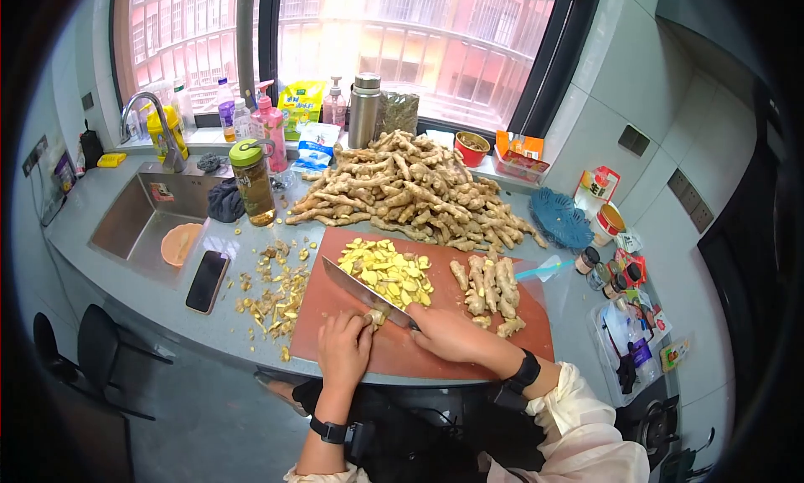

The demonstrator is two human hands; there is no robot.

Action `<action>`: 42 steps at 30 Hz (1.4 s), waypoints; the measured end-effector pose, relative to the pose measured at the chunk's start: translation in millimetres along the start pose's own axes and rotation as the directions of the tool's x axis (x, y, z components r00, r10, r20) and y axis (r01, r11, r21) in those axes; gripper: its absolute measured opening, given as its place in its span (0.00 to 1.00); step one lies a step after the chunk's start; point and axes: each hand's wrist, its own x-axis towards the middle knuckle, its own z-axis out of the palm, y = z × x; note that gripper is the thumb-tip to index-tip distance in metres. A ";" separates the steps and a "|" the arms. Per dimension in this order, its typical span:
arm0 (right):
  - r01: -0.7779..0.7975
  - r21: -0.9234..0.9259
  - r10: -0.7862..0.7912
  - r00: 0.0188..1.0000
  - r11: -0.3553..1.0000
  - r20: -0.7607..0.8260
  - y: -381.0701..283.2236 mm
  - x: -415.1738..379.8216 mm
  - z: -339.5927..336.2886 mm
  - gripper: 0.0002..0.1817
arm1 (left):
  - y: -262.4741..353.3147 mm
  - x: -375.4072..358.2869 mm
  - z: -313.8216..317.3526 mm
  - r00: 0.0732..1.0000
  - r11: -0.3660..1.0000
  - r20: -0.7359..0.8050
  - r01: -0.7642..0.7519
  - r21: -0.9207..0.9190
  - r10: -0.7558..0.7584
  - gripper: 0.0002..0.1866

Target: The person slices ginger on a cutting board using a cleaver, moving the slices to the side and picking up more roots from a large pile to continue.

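- The right hand (pixel 448 332) is closed around the handle of a knife (pixel 364 290), whose broad steel blade runs up and to the left from the hand, edge down on the board.
- The left hand (pixel 343 349) is curled, fingertips pinning a small knobbly piece of ginger (pixel 374 318) against the blade's near side.
- Both hands rest at the front edge of a reddish-brown cutting board (pixel 335 303), flat and rectangular, its long axis running left to right along the counter.
- Just beyond the blade lies a heap of yellow ginger slices (pixel 387 269), thin and irregular.
- To the right on the board lie several peeled ginger roots (pixel 490 286), pale, lumpy, mostly pointing away from the person.
- Left of the board, brownish peel scraps (pixel 276 290) are scattered over the grey counter (pixel 151 294), near a dark phone (pixel 207 281).
- Behind the board sits a big pile of unpeeled ginger (pixel 410 190), tan and branching.
- A steel sink (pixel 134 219) is at far left.
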 end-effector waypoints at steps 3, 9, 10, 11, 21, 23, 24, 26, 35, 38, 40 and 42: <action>-0.034 -0.011 0.034 0.999 0.999 0.017 -7.1 -6.4 -5.3 0.17 | -0.9 -1.3 0.8 0.999 1.000 -0.025 -0.024 -0.001 0.024 0.06; 0.019 -0.049 -0.018 1.000 0.999 0.024 7.2 -36.9 -15.3 0.16 | -3.0 -2.9 3.2 0.999 0.999 -0.030 -0.028 0.025 0.029 0.06; 0.001 -0.054 0.001 0.999 0.999 0.033 5.1 -39.7 -17.0 0.16 | -2.7 -2.9 2.7 1.000 0.999 -0.013 -0.007 0.032 0.007 0.06; 0.000 -0.046 0.002 1.000 0.999 0.030 4.7 -39.3 -15.0 0.16 | -2.3 -2.5 2.8 1.000 1.000 -0.018 -0.008 0.025 0.009 0.06; 0.014 -0.058 -0.016 0.999 0.998 -0.028 -6.0 10.6 4.4 0.15 | -3.3 -1.4 1.9 1.000 1.000 0.013 0.014 -0.017 -0.013 0.07; 0.005 -0.071 -0.005 1.000 0.997 0.002 -7.2 14.3 3.8 0.15 | -2.2 -1.6 0.2 0.999 0.999 0.027 0.035 -0.021 -0.034 0.08; -0.003 -0.064 0.004 1.000 0.998 0.006 -7.3 13.0 2.6 0.16 | -2.2 -1.6 0.3 0.999 0.999 0.033 0.036 -0.018 -0.036 0.08; -0.011 -0.057 0.011 1.000 0.998 0.008 -3.3 6.6 2.0 0.16 | -2.1 -2.0 -0.2 0.999 0.999 0.037 0.037 -0.013 -0.036 0.08; -0.017 0.067 0.019 0.999 0.998 -0.032 28.2 -43.5 1.5 0.19 | -2.8 -3.0 0.0 0.999 1.000 0.033 0.008 0.003 -0.008 0.08; -0.045 0.054 0.048 0.997 0.998 -0.053 24.9 -44.0 -0.4 0.20 | -3.5 -3.4 0.6 1.000 1.000 0.006 -0.013 -0.003 0.013 0.08; 0.010 0.066 -0.002 0.994 0.998 -0.109 19.4 -45.3 -7.9 0.21 | -3.4 -2.9 1.1 1.000 1.000 0.001 -0.015 -0.015 0.016 0.08; 0.004 0.053 0.001 0.996 0.999 -0.089 15.1 -45.0 -15.2 0.21 | -3.2 -2.7 0.0 1.000 1.000 0.012 -0.007 -0.012 0.007 0.08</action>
